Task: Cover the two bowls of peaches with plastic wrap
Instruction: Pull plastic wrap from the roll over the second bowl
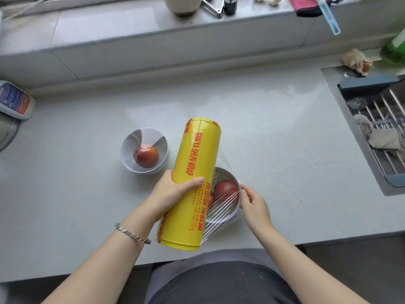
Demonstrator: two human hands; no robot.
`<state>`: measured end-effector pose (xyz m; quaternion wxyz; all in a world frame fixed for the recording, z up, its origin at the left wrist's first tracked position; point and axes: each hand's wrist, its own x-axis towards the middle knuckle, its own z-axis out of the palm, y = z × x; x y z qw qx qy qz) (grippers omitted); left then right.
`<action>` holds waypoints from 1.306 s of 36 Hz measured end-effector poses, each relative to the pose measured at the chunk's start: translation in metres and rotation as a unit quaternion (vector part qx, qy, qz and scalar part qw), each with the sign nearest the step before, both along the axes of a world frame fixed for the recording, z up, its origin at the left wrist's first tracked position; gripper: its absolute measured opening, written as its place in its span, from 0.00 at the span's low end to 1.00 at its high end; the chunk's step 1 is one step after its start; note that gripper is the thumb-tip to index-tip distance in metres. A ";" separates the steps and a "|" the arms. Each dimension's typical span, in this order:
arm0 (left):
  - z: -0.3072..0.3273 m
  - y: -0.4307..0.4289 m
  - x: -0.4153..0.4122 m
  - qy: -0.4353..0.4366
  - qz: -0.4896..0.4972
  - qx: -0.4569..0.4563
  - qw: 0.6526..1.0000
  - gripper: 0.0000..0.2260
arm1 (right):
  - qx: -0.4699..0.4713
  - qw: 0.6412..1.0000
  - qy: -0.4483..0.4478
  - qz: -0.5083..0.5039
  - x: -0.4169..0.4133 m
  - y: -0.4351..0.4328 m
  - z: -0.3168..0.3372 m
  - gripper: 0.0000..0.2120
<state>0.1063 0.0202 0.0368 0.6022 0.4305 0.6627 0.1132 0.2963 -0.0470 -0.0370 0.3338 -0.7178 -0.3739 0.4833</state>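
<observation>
the left grip [173,194] holds the yellow plastic wrap roll [197,163], slanted over the worktop [285,139] at frame centre. the roll hides the left part of the near bowl [235,212]. clear film [221,218] stretches over the bowl's peach [225,190]. the right grip [254,205] pinches the film at the bowl's right rim. left of the roll sits the far bowl [151,137] with one peach [146,156]; whether film covers it is unclear.

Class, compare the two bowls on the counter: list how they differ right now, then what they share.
The near bowl lies under film running from the yellow roll, which the left hand grips; the far bowl has no link to the roll. The right hand pinches film at the near bowl's rim; nothing touches the far bowl. Both are pale, round and hold peaches.
</observation>
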 end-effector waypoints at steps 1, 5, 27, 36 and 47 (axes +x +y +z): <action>0.000 -0.001 0.001 -0.001 0.005 0.001 1.000 0.41 | -0.001 1.000 -0.004 0.012 0.000 -0.001 -0.001 0.13; -0.001 -0.004 0.004 0.008 0.031 0.014 0.999 0.37 | 0.015 0.996 -0.064 0.066 0.005 0.000 0.000 0.14; -0.005 -0.049 0.009 0.320 0.051 0.130 0.937 0.48 | 0.023 0.984 -0.173 0.047 0.003 0.001 0.005 0.18; -0.009 -0.037 0.001 0.151 0.032 0.099 0.983 0.38 | 0.019 0.980 -0.192 0.049 0.026 0.011 0.001 0.16; -0.024 -0.024 -0.015 -0.069 0.099 -0.023 0.992 0.42 | 0.003 0.980 -0.188 0.058 0.030 0.016 0.000 0.12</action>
